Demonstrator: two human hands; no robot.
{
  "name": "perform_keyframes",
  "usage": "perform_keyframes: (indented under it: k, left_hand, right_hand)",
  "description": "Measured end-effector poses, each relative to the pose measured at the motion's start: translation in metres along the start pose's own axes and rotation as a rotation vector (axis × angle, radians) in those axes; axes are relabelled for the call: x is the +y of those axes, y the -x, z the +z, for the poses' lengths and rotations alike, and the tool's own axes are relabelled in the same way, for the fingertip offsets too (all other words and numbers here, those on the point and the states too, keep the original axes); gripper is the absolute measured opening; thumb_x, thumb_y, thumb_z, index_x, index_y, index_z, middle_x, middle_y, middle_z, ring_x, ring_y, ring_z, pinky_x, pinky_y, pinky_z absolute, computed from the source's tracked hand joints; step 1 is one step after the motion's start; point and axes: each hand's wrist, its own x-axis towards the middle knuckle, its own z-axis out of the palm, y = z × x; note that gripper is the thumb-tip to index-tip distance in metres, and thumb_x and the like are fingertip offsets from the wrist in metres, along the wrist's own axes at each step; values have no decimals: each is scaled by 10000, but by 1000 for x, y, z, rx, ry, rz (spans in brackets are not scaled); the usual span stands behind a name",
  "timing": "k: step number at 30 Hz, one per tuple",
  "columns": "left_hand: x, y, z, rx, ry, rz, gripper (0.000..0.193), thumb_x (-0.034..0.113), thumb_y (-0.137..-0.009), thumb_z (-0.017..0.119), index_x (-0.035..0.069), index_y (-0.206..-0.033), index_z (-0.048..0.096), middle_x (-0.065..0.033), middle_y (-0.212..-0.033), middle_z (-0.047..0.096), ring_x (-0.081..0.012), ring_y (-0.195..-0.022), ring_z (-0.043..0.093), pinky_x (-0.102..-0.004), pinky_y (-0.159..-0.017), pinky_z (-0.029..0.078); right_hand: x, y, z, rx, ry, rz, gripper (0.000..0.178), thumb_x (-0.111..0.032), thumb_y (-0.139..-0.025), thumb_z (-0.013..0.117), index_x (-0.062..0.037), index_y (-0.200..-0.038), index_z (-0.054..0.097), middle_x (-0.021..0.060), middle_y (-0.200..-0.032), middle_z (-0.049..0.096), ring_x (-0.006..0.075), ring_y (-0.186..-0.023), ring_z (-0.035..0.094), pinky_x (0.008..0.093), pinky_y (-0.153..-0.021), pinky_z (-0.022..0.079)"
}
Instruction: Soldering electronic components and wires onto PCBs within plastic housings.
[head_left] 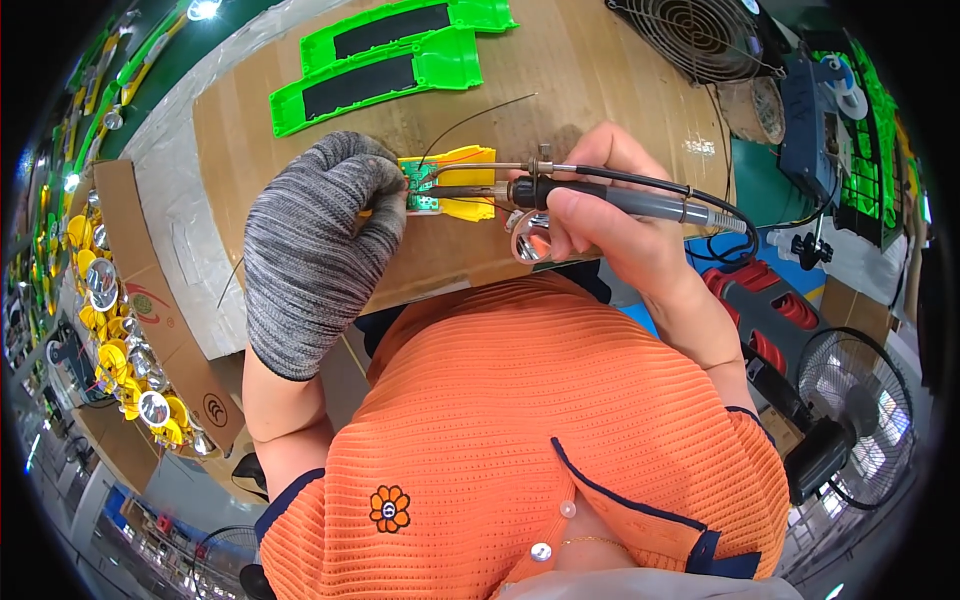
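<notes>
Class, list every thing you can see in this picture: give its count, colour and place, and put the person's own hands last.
Circuit board: one, green, on a yellow plastic part, under the left hand.
Yellow plastic part: one, on the cardboard top.
Soldering iron: one, grey and black, tip at the board.
Green plastic panels: two, with black insets, far side of the top.
Cardboard top: one, brown.
Fans: two, dark; one lower right, one upper right.
Box of yellow parts: one, at left.
Left hand: grey knit glove, holding the board.
Right hand: bare, gripping the iron.
</notes>
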Motion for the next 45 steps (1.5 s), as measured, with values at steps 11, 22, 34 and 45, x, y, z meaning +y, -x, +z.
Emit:
perform_keyframes:
  k: [11,22,34,45]
  left_hand:
    - [0,-1,-2,0,-41,77,136,1,-755,710,36,-878,665,-124,-909,658,-306,-808,649,-367,-732,533]
    - [3,-3,-4,-25,-111,89,109,34,-784,694,38,-885,655,-133,-913,648,-328,-837,639,-396,-755,527]
    - [-3,-22,-34,70,-219,-94,185,92,-839,701,58,-1020,703,-120,-1043,673,-299,-978,628,-384,-886,489]
    - [-5,-55,4,-4,-212,253,161,143,-845,687,76,-989,707,-109,-968,665,-307,-927,605,-413,-845,477]
  right_hand:
    - [0,-1,2,19,37,0,167,-43,-885,688,-7,-942,535,82,-780,675,83,-615,631,215,-517,490]
    - [2,7,-23,92,-148,-265,119,-39,-927,554,-14,-1022,488,30,-596,481,155,-482,527,345,-622,560]
    - [17,6,-42,179,-315,-385,38,-94,-975,494,-61,-981,476,17,-596,440,151,-529,526,421,-885,522]
    - [18,10,-46,178,-458,-427,59,-104,-972,507,-80,-972,454,22,-610,441,180,-609,556,377,-801,516]
